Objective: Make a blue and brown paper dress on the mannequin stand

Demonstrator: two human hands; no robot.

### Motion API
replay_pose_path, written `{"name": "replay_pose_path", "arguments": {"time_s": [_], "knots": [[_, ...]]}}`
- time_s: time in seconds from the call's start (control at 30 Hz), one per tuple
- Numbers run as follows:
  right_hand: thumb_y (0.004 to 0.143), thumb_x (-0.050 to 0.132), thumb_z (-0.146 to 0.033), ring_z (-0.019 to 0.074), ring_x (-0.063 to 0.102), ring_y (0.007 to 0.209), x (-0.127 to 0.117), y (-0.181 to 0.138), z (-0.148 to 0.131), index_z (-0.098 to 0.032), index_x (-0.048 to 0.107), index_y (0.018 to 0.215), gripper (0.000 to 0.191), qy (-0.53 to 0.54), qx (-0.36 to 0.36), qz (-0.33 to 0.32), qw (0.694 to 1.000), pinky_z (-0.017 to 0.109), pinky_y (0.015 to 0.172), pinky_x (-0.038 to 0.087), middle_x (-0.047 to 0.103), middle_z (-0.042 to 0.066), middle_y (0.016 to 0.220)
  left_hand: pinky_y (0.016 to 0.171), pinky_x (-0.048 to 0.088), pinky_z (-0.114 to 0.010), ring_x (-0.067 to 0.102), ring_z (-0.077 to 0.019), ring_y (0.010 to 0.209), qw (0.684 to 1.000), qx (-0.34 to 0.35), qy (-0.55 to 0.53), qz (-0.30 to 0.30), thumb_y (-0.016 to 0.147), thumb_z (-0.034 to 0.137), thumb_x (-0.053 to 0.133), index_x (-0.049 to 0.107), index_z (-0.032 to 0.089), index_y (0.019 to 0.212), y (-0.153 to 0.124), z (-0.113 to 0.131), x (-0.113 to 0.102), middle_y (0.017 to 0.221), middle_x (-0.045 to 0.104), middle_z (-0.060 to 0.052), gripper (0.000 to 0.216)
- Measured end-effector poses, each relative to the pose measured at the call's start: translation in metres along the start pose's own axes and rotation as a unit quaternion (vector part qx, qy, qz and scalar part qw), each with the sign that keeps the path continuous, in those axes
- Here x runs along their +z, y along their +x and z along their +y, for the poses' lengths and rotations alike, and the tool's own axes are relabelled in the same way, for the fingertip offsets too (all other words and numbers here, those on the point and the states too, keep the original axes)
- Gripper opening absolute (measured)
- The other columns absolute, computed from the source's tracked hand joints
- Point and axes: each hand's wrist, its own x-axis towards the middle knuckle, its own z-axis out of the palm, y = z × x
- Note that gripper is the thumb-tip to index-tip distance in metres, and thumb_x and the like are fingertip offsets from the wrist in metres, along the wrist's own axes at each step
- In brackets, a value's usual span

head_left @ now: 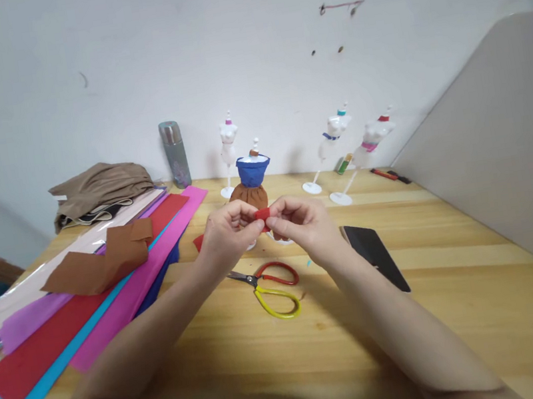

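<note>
A small red piece of paper or fabric (262, 215) is pinched between my two hands above the middle of the table. My left hand (229, 231) grips its left end with thumb and forefinger; my right hand (300, 222) grips the right end the same way. Just behind them stands a mini dress form in a blue top (252, 171) and a gathered brown skirt (248, 195), its lower part hidden by my hands. Scissors (276, 287) with one red and one yellow handle lie below my hands. Another bit of red (199, 242) shows beside my left hand.
Long coloured strips (154, 258) and a brown piece (114, 260) lie at left, near folded tan cloth (102, 185) and a thermos (175, 154). White mini dress forms (229, 136) (337, 125) (377, 131) stand at the back. A black phone (375, 256) lies right; a grey panel (504, 135) borders the table.
</note>
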Motion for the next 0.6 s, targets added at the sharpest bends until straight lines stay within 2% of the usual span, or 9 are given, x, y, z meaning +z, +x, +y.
{"name": "replay_pose_path", "arguments": {"time_s": [0.1, 0.27, 0.43, 0.5, 0.53, 0.6], "knots": [[0.07, 0.075, -0.03, 0.008, 0.051, 0.049, 0.001, 0.001, 0.004, -0.019, 0.063, 0.074, 0.017, 0.011, -0.005, 0.004, 1.0, 0.024, 0.049, 0.042, 0.057, -0.006, 0.057, 0.048, 0.044, -0.018, 0.053, -0.0065, 0.049, 1.0, -0.001, 0.008, -0.009, 0.065, 0.02, 0.073, 0.062, 0.015, 0.07, 0.002, -0.004, 0.0, 0.058, 0.062, 0.002, 0.013], [0.069, 0.076, -0.028, 0.0077, 0.051, 0.049, 0.002, 0.001, 0.007, -0.019, 0.062, 0.073, 0.017, 0.017, -0.01, -0.003, 1.0, 0.024, 0.049, 0.043, 0.058, -0.005, 0.059, 0.047, 0.047, -0.019, 0.056, -0.008, 0.05, 0.999, -0.043, -0.008, -0.023, 0.064, 0.022, 0.075, 0.062, 0.015, 0.073, 0.004, -0.01, -0.001, 0.06, 0.065, 0.0, 0.018], [0.074, 0.073, -0.037, 0.0092, 0.051, 0.05, -0.009, 0.0, 0.008, -0.02, 0.061, 0.08, 0.022, -0.002, 0.008, -0.018, 1.0, 0.024, 0.049, 0.042, 0.058, -0.004, 0.061, 0.049, 0.048, -0.018, 0.06, -0.009, 0.052, 0.994, -0.082, -0.036, -0.066, 0.065, 0.025, 0.077, 0.062, 0.014, 0.073, 0.004, -0.004, -0.006, 0.06, 0.066, -0.001, 0.02], [0.078, 0.07, -0.039, 0.0099, 0.051, 0.052, -0.016, 0.0, 0.01, -0.02, 0.058, 0.078, 0.023, -0.055, 0.037, -0.064, 0.996, 0.025, 0.051, 0.042, 0.058, -0.003, 0.063, 0.05, 0.048, -0.018, 0.06, -0.008, 0.051, 0.993, -0.089, -0.042, -0.065, 0.066, 0.025, 0.076, 0.062, 0.013, 0.073, 0.003, 0.003, -0.01, 0.061, 0.067, -0.001, 0.019], [0.079, 0.068, -0.039, 0.01, 0.05, 0.054, -0.018, -0.001, 0.011, -0.02, 0.057, 0.076, 0.023, -0.102, 0.054, -0.107, 0.988, 0.025, 0.052, 0.041, 0.057, -0.003, 0.064, 0.05, 0.048, -0.018, 0.06, -0.0077, 0.051, 0.993, -0.09, -0.045, -0.061, 0.067, 0.025, 0.075, 0.062, 0.013, 0.073, 0.003, 0.007, -0.012, 0.062, 0.067, -0.001, 0.019], [0.081, 0.065, -0.03, 0.0109, 0.051, 0.057, -0.021, -0.003, 0.015, -0.019, 0.058, 0.075, 0.015, -0.229, 0.094, -0.231, 0.941, 0.026, 0.056, 0.039, 0.058, -0.002, 0.065, 0.051, 0.048, -0.018, 0.062, -0.0085, 0.055, 0.993, -0.086, -0.059, -0.051, 0.068, 0.024, 0.075, 0.062, 0.013, 0.074, 0.003, 0.015, -0.017, 0.067, 0.069, -0.003, 0.018]]}}
